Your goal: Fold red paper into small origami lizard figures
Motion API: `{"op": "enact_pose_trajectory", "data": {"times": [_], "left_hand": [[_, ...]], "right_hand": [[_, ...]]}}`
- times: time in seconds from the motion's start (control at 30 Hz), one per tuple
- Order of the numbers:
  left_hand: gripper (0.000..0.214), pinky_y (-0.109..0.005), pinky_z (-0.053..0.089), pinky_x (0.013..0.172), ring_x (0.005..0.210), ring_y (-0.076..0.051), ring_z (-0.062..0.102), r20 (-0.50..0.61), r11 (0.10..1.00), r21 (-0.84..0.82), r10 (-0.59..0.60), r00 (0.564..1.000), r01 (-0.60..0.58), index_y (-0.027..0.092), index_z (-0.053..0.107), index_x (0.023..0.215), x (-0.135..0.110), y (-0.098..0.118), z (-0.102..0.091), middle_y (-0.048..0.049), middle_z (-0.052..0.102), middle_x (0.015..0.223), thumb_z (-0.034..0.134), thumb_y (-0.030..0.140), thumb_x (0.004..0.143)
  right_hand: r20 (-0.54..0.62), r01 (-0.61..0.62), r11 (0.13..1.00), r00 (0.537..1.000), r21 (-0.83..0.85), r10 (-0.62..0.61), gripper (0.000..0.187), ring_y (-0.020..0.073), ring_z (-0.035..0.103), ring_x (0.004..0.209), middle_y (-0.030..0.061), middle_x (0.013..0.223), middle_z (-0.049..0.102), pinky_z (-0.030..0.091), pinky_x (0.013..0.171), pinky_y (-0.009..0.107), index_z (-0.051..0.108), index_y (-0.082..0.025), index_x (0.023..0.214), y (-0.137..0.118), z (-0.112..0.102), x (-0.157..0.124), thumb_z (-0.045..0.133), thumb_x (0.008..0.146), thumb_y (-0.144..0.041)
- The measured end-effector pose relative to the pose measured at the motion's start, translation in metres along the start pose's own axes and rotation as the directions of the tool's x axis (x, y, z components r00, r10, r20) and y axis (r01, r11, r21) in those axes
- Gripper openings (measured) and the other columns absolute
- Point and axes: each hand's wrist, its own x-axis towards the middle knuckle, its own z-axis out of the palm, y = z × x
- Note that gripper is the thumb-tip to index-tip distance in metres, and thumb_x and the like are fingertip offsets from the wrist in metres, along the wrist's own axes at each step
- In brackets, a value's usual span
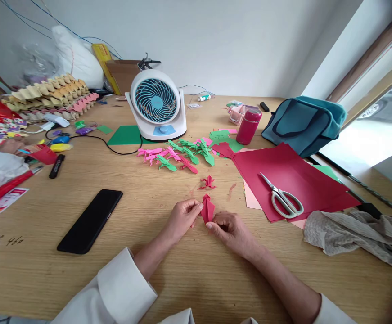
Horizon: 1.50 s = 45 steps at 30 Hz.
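fingers (196,209) of the left hand (181,219) pinch the left edge of a folded red paper (208,211); those of the right hand (230,228) clamp its lower end. beyond, on the bench (141,193), sits a small red figure (208,182), then green ones (206,153).

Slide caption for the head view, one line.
Left hand and right hand hold folded red paper, scissors to the right, fan beyond.

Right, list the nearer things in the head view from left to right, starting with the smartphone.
Black smartphone, left hand, folded red paper, right hand, pale-handled scissors, crumpled gray cloth.
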Motion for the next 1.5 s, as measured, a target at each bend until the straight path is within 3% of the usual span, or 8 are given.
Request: {"op": "enact_pose_trajectory", "data": {"times": [0.17,0.4,0.53,0.67,0.87,1.03,1.27,1.5], "left_hand": [[0.036,-0.02,0.025,0.042,0.043,-0.006,0.03,-0.022,0.995,0.097,0.017,1.0,-0.015,0.017,0.051,0.062,0.0,0.005,-0.003,0.0069,0.035,0.05,0.054,0.046,0.083],[0.035,-0.02,0.029,0.044,0.042,-0.007,0.039,0.018,0.992,0.123,0.009,1.0,-0.011,0.018,0.051,0.064,0.001,-0.001,-0.004,0.006,0.046,0.052,0.051,0.045,0.085],[0.032,-0.02,0.032,0.045,0.042,-0.007,0.042,0.057,0.99,0.14,0.021,0.998,-0.029,0.017,0.055,0.069,0.003,-0.005,-0.005,0.0049,0.052,0.057,0.048,0.042,0.088],[0.034,-0.021,0.029,0.048,0.045,-0.008,0.04,0.059,0.954,0.282,0.091,0.994,-0.104,0.017,0.055,0.064,0.0,-0.003,-0.004,0.0051,0.048,0.054,0.048,0.038,0.09],[0.015,-0.024,0.035,0.056,0.055,-0.012,0.051,0.042,0.781,0.58,0.258,0.965,-0.234,0.02,0.063,0.08,-0.008,-0.005,-0.001,0.0026,0.059,0.061,0.056,0.03,0.089],[0.026,-0.029,0.048,0.083,0.101,-0.02,0.063,0.038,0.583,0.739,0.465,0.884,-0.338,0.021,0.061,0.113,0.01,-0.002,-0.006,-0.007,0.065,0.11,0.048,0.014,0.092],[0.015,-0.028,0.05,0.074,0.093,-0.019,0.063,0.112,0.392,0.856,0.496,0.861,-0.338,0.021,0.063,0.104,0.054,0.001,-0.012,-0.0051,0.061,0.102,0.057,0.02,0.091],[0.015,-0.026,0.048,0.075,0.091,-0.017,0.062,0.291,0.218,0.867,0.51,0.81,-0.448,0.019,0.064,0.101,0.073,-0.005,-0.015,-0.0054,0.064,0.096,0.05,0.02,0.096]], "right_hand": [[-0.08,-0.004,1.0,0.997,-0.006,0.004,0.043,0.0111,0.039,0.056,-0.0031,0.059,0.042,0.03,0.056,0.026,0.039,-0.02,0.059,0.002,-0.006,-0.001,0.048,0.096,-0.039],[-0.27,0.047,0.997,0.961,-0.06,-0.062,0.003,0.0132,0.052,0.071,0.0017,0.085,0.055,0.043,0.067,0.025,0.053,-0.02,0.092,0.009,-0.006,-0.002,0.053,0.09,-0.018],[-0.199,0.113,0.989,0.971,-0.098,-0.13,0.023,0.0141,0.055,0.077,0.0046,0.099,0.057,0.046,0.073,0.028,0.053,-0.021,0.109,0.008,-0.007,-0.001,0.048,0.089,-0.01],[-0.165,0.155,0.978,0.97,-0.14,-0.178,0.026,0.0178,0.058,0.089,0.0074,0.101,0.059,0.047,0.08,0.03,0.056,-0.02,0.109,0.008,-0.009,0.0,0.042,0.092,-0.008],[-0.291,0.094,0.974,0.945,-0.204,-0.152,0.021,0.017,0.06,0.083,0.0075,0.099,0.061,0.049,0.075,0.03,0.06,-0.019,0.104,0.023,-0.013,0.007,0.044,0.092,-0.011],[-0.267,0.138,0.912,0.93,-0.386,-0.253,0.036,0.0237,0.059,0.104,0.0093,0.111,0.061,0.048,0.091,0.04,0.061,-0.023,0.118,0.025,-0.019,0.029,0.045,0.089,-0.008],[-0.246,0.136,0.85,0.923,-0.509,-0.295,0.041,0.0264,0.054,0.116,0.0122,0.125,0.058,0.046,0.099,0.043,0.058,-0.02,0.125,0.029,-0.024,0.064,0.044,0.089,-0.006],[-0.22,0.113,0.856,0.942,-0.505,-0.254,0.037,0.024,0.058,0.112,0.0114,0.121,0.061,0.047,0.097,0.04,0.062,-0.02,0.119,0.042,-0.021,0.07,0.044,0.09,-0.006]]}}
